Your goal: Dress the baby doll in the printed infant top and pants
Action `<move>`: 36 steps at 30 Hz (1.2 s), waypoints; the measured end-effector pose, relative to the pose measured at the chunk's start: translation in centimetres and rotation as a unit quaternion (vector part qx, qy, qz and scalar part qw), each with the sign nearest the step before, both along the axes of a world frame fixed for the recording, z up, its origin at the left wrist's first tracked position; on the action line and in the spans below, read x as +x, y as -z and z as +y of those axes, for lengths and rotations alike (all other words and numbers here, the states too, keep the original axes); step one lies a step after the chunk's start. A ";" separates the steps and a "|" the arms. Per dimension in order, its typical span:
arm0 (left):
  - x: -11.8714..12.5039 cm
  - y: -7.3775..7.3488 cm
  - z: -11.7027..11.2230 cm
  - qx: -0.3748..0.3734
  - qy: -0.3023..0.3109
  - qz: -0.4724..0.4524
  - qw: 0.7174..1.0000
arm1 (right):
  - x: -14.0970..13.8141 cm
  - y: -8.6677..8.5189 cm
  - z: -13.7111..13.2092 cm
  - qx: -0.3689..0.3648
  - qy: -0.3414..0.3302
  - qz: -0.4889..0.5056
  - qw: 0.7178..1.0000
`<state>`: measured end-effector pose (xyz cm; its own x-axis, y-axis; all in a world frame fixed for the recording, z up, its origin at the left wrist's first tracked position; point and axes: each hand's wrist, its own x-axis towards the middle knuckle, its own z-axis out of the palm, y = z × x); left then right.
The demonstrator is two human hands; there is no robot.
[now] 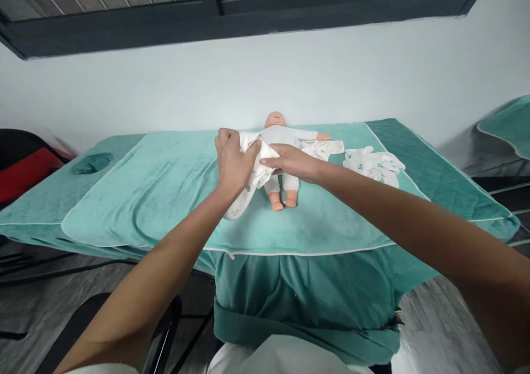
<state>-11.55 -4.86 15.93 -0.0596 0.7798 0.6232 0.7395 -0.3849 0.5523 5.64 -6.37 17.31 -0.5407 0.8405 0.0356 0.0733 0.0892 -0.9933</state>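
Observation:
A white baby garment (238,204) with a small print is gathered between my hands. My left hand (232,159) is closed on its upper left part, with the thumb on top. Fingers and thumb of my right hand (292,162) pinch the garment's right side. One long end of the cloth hangs down toward the bed. Behind my hands a baby doll (275,119) in white clothes lies on its back, its bare feet pointing toward me. My hands and the garment hide part of its body and one of its arms.
A second printed white cloth (334,150) lies beside the doll, partly under its arm. Farther right is a crumpled white garment (372,165) with green marks. Green covers (165,197) drape the bed, which has a face hole (91,163) at left and a wall behind.

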 end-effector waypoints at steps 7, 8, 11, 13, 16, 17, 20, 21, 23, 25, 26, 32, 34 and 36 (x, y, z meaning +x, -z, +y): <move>-2.2 4.3 3.1 -0.193 0.001 -0.046 0.980 | -2.9 8.3 4.3 -0.154 -0.040 0.066 0.985; -2.6 5.0 3.7 -0.226 0.003 -0.057 0.973 | -3.1 9.0 4.8 -0.121 -0.024 0.039 0.992; -3.7 7.2 5.7 -0.293 -0.032 -0.050 0.954 | -3.2 10.1 6.5 0.046 0.069 -0.067 0.994; -3.8 8.7 6.9 -0.298 -0.055 -0.020 0.953 | -2.5 10.2 8.2 0.140 0.134 -0.109 0.975; -2.7 10.0 7.9 -0.207 -0.015 0.004 0.978 | -0.5 10.2 12.0 0.226 0.223 -0.153 0.936; -2.1 10.1 8.0 -0.192 0.020 -0.014 0.981 | 0.4 10.2 13.5 0.251 0.248 -0.176 0.919; -0.2 9.7 8.3 -0.324 0.122 -0.160 0.924 | 2.9 10.6 18.4 0.278 0.295 -0.253 0.879; 0.4 9.6 8.5 -0.378 0.154 -0.210 0.888 | 3.7 10.8 19.9 0.257 0.310 -0.275 0.873; 1.3 9.4 9.3 -0.450 0.222 -0.296 0.813 | 5.0 11.2 22.8 0.197 0.330 -0.309 0.870; 1.8 9.4 10.4 -0.488 0.274 -0.350 0.751 | 6.0 11.4 25.3 0.147 0.326 -0.333 0.873; 2.0 9.4 11.0 -0.502 0.286 -0.368 0.729 | 6.5 11.5 26.3 0.129 0.312 -0.343 0.877; 1.8 8.2 13.8 -0.540 0.255 -0.425 0.680 | 7.3 10.1 30.8 0.045 0.213 -0.376 0.901; 0.8 7.1 14.3 -0.543 0.269 -0.430 0.669 | 6.8 9.3 31.9 0.025 0.205 -0.360 0.910; -0.8 6.0 14.8 -0.544 0.278 -0.435 0.662 | 5.9 8.5 32.9 0.008 0.196 -0.350 0.916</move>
<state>-12.32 9.96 9.94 0.4573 0.7905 -0.4075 -0.1283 0.5120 0.8493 11.58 26.50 8.78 -0.0923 0.9775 -0.1896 0.7207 -0.0657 -0.6901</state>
